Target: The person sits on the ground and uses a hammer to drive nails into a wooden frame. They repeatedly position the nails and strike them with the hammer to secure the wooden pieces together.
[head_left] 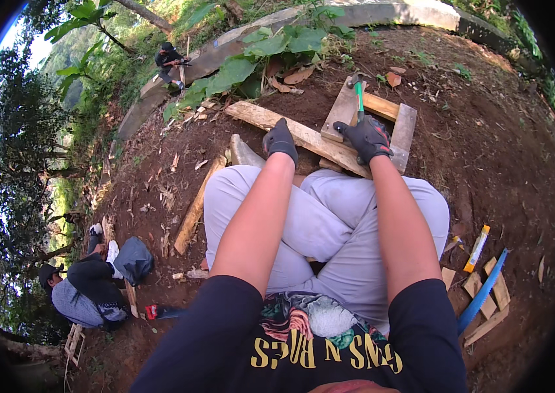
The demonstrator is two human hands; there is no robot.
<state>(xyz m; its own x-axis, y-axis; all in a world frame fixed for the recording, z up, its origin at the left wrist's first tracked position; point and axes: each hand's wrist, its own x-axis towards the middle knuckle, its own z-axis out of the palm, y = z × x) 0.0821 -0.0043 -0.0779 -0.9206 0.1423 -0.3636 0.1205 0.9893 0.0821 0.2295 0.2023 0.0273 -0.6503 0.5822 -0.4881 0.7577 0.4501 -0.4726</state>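
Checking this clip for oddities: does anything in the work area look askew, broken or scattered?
Nothing looks broken. The long plank lies slanted across the wooden frame, pressed by the left hand; the right hand grips a green-handled hammer. Wood offcuts lie scattered on the dirt at right.

Hammer: green-handled hammer (358,92), dark metal head up at the far end, handle running back toward the person, lower end wrapped in a gloved fist.
Plank: long pale plank (304,136), lying slantwise on the bare soil, just past the knees.
Frame: wooden frame (404,131) of flat boards, resting on the plank's right end.
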